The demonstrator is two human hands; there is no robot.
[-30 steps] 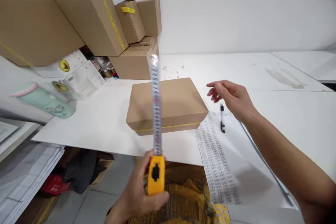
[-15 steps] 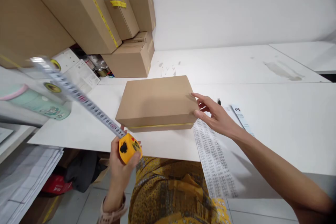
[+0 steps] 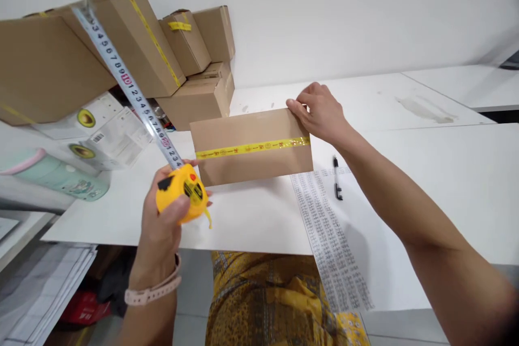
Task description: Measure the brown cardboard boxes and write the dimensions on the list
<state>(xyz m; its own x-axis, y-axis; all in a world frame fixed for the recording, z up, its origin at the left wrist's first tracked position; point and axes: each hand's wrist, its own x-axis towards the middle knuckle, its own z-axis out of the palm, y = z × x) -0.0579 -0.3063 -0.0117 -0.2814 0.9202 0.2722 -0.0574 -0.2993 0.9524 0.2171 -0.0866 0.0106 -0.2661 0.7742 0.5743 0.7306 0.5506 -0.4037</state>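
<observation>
My left hand (image 3: 164, 221) is closed around a yellow tape measure (image 3: 181, 193), whose white blade (image 3: 124, 78) sticks out up and to the left. A flat brown cardboard box (image 3: 251, 146) stands tipped up on its edge on the white table (image 3: 405, 151), its face with a yellow tape strip turned toward me. My right hand (image 3: 318, 111) grips the box's upper right corner. The tape measure's body is just left of the box's lower left corner.
A printed sheet (image 3: 332, 238) and a black pen (image 3: 336, 184) lie right of the box. Several stacked cardboard boxes (image 3: 121, 43) lean at the back left, with white cartons (image 3: 105, 130) and a mint-green bottle (image 3: 60, 175) below them. Papers (image 3: 36, 286) lie lower left.
My right hand took hold of the box and tipped it up from lying flat onto its edge. My left hand rose with the tape measure and the blade swung more upright.
</observation>
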